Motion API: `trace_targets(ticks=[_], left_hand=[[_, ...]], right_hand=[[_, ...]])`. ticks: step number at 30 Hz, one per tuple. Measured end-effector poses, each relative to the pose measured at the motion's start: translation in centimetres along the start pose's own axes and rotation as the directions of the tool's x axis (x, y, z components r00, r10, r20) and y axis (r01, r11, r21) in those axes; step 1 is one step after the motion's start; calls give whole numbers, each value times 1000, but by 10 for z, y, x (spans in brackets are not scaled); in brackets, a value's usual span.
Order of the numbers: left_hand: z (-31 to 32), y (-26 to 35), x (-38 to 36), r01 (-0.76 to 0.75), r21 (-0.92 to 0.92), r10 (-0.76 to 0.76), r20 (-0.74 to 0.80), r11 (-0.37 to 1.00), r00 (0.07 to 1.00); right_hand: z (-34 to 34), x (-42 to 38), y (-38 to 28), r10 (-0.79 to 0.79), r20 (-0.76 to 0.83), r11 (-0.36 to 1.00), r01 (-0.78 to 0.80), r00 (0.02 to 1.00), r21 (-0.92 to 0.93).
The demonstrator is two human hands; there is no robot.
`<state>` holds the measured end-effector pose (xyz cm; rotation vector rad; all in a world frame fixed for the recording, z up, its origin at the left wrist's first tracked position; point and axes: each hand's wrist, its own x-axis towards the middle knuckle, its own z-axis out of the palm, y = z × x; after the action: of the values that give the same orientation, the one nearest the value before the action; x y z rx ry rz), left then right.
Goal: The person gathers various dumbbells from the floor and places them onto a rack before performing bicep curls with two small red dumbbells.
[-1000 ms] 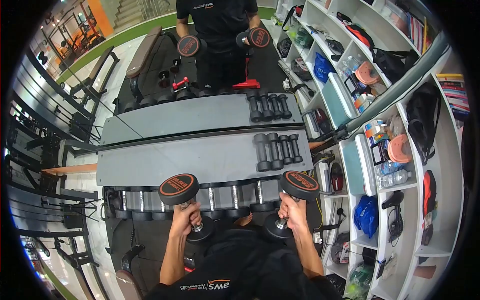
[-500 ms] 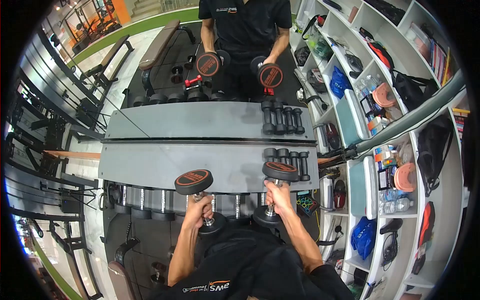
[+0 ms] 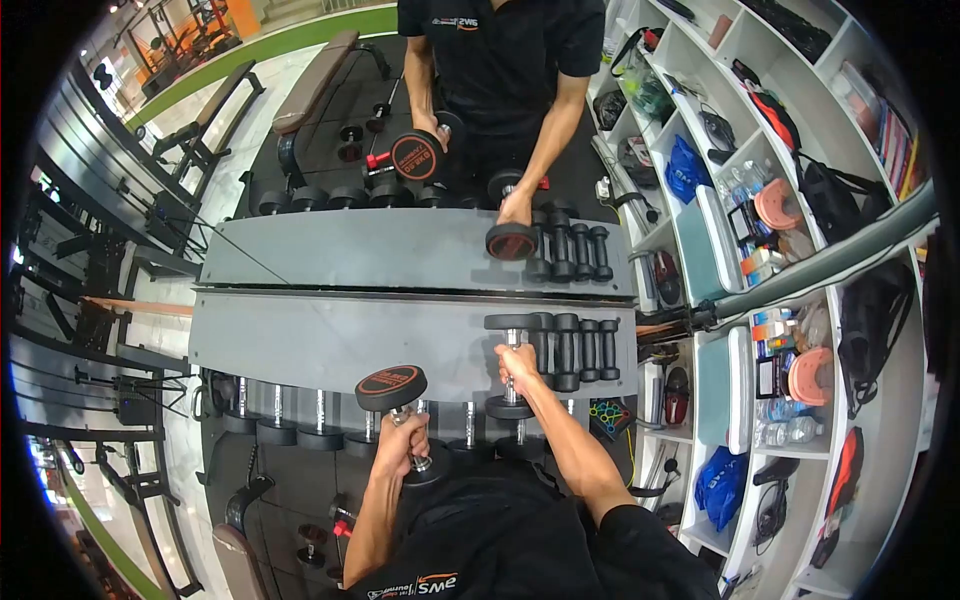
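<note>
My left hand [image 3: 402, 445] is wrapped around the handle of a round-headed dumbbell [image 3: 391, 387]. It is tilted in front of my chest, with orange lettering on its upper end. Farther forward, my right hand [image 3: 518, 366] grips the chrome handle of a matching dumbbell [image 3: 510, 408]. That one overlaps the grey shelf top [image 3: 330, 345], its far head beside several small black dumbbells [image 3: 590, 350] standing in a row at the right end. Below the shelf's front edge, larger dumbbells with chrome handles lie along a rack [image 3: 320, 415].
A mirror behind the shelf reflects my torso [image 3: 490, 90] and both dumbbells. White cubby shelves [image 3: 720, 520] at the right hold bottles, bags and a blue plastic bag [image 3: 722, 487]. Weight machines [image 3: 90, 380] stand at the left. A bench [image 3: 240, 565] is at lower left.
My right hand has carried its dumbbell forward and left over the shelf, turning it closer to level. The left hand's dumbbell has shifted slightly down, still held.
</note>
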<state>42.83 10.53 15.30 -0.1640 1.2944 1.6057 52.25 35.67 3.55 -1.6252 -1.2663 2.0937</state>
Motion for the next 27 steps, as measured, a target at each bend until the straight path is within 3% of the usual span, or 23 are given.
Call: trace_targets(ticks=[16, 27], left_hand=[[-16, -7, 27, 62, -55, -68, -116, 997, 991], [9, -3, 103, 188, 54, -184, -80, 981, 980]], right_hand=[[11, 70, 25, 102, -45, 993, -105, 994, -60], [20, 71, 16, 106, -139, 990, -117, 985, -75]])
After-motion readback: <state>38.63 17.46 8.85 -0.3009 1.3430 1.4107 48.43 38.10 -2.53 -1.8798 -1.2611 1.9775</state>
